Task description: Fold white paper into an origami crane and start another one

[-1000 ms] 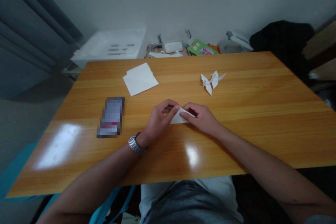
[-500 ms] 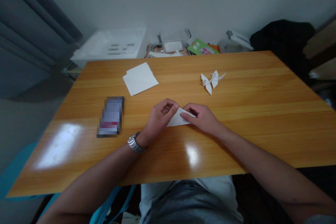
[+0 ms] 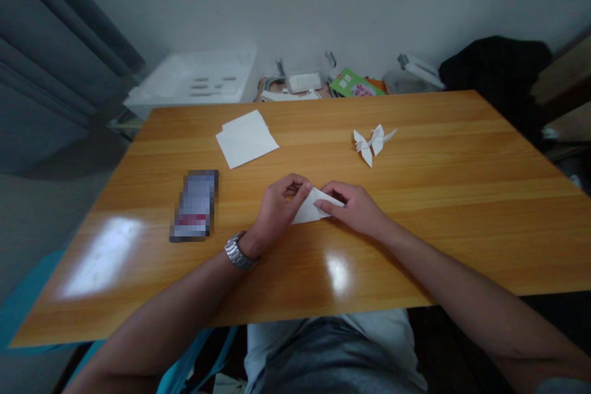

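Between my two hands is a white folded sheet of paper (image 3: 308, 208), roughly triangular, held just above or against the wooden table. My left hand (image 3: 282, 200), with a metal watch (image 3: 240, 251) on its wrist, pinches the paper's upper left edge between thumb and curled fingers. On the other side, my right hand (image 3: 353, 204) grips the right part, its thumb lying on top and its fingers behind. The fingertips beneath the paper are hidden.
Folded white paper cranes (image 3: 375, 143) sit beyond my right hand. Loose white sheets (image 3: 247, 139) lie at the back left, and a blurred-out phone (image 3: 196, 205) is left of my hands. Behind the table (image 3: 452, 184) stand a white tub (image 3: 198, 77) and a green booklet (image 3: 354, 84).
The paper and my right thumb have shifted very slightly to the left. Both hands keep their hold, and everything else on the table stays put.
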`<state>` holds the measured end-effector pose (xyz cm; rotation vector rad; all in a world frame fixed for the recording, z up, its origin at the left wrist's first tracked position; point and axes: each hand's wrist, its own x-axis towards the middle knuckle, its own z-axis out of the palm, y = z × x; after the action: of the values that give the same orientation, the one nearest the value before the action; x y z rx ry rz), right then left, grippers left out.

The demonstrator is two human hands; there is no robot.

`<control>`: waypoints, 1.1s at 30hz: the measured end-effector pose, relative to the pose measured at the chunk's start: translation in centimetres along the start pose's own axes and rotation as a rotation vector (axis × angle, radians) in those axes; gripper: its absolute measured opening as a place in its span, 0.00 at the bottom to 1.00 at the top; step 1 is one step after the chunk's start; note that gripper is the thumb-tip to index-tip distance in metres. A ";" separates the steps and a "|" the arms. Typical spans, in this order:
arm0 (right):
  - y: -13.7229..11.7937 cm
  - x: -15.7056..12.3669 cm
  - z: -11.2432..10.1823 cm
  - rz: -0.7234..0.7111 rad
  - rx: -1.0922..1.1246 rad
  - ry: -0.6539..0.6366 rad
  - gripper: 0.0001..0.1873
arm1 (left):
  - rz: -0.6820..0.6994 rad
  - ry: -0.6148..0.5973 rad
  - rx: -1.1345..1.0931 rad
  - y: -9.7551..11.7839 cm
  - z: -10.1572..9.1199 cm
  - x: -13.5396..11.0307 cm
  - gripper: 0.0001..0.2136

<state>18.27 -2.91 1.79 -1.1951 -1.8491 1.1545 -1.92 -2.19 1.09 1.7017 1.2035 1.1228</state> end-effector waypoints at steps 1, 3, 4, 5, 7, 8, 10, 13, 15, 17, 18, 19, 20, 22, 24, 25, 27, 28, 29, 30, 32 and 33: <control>0.0 0.0 0.0 0.003 -0.009 0.000 0.12 | -0.008 0.005 0.002 0.0 0.0 0.0 0.10; 0.1 0.1 -0.1 0.012 -0.029 0.004 0.11 | -0.024 0.011 -0.002 0.0 0.0 0.1 0.09; 0.2 0.1 -0.1 0.018 -0.036 0.003 0.11 | -0.032 0.008 -0.006 -0.1 0.1 0.1 0.09; 0.3 0.1 -0.1 0.023 -0.041 -0.001 0.11 | -0.041 0.005 -0.012 -0.1 0.1 0.2 0.09; 0.6 0.2 -0.1 0.028 -0.048 -0.011 0.12 | -0.059 -0.004 -0.029 -0.2 0.1 0.2 0.09; 0.7 0.2 -0.2 0.027 -0.051 -0.013 0.12 | -0.066 -0.010 -0.041 -0.2 0.2 0.2 0.09; 0.8 0.2 -0.2 0.021 -0.059 -0.007 0.13 | -0.075 -0.032 -0.075 -0.3 0.2 0.2 0.10; 0.8 0.3 -0.3 0.015 -0.066 0.003 0.13 | -0.080 -0.080 -0.111 -0.3 0.2 0.2 0.11; 0.9 0.4 -0.5 0.008 -0.052 0.012 0.14 | -0.076 -0.086 -0.105 -0.4 0.1 0.2 0.11; 1.0 0.5 -0.7 -0.004 -0.022 0.026 0.14 | -0.075 -0.063 -0.095 -0.4 0.0 0.3 0.12; 1.2 0.5 -0.8 -0.011 -0.008 0.033 0.15 | -0.077 -0.054 -0.095 -0.5 0.0 0.3 0.13; 1.3 0.6 -0.9 -0.016 0.001 0.035 0.15 | -0.080 -0.047 -0.100 -0.5 -0.1 0.4 0.13; 1.4 0.6 -1.0 -0.018 0.003 0.035 0.15 | -0.083 -0.046 -0.106 -0.6 -0.1 0.4 0.12; 1.5 0.6 -1.1 -0.015 -0.014 0.028 0.15 | -0.084 -0.060 -0.115 -0.6 -0.1 0.4 0.12; 1.4 0.6 -1.1 -0.014 -0.045 0.019 0.15 | -0.078 -0.092 -0.109 -0.7 -0.1 0.4 0.10; 1.4 0.5 -1.1 -0.016 -0.055 0.013 0.15 | -0.076 -0.111 -0.098 -0.7 -0.1 0.4 0.10; 1.2 0.5 -1.0 -0.021 -0.056 0.006 0.15 | -0.075 -0.145 -0.071 -0.6 -0.1 0.3 0.10; 1.2 0.5 -1.0 -0.021 -0.049 0.006 0.15 | -0.074 -0.151 -0.058 -0.6 -0.2 0.3 0.10; 1.2 0.5 -1.0 -0.018 -0.041 0.011 0.15 | -0.071 -0.149 -0.048 -0.5 -0.2 0.2 0.10; 1.3 0.6 -1.1 -0.011 -0.032 0.018 0.15 | -0.065 -0.138 -0.040 -0.4 -0.3 0.3 0.10; 1.5 0.6 -1.3 0.013 -0.011 0.035 0.16 | -0.053 -0.108 -0.024 -0.2 -0.4 0.3 0.10; 1.6 0.7 -1.4 0.029 0.003 0.039 0.17 | -0.048 -0.096 -0.016 -0.2 -0.5 0.4 0.10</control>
<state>19.79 -1.49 0.97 -1.2381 -1.8063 1.1414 -2.35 -1.75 1.16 1.6864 1.1660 1.0079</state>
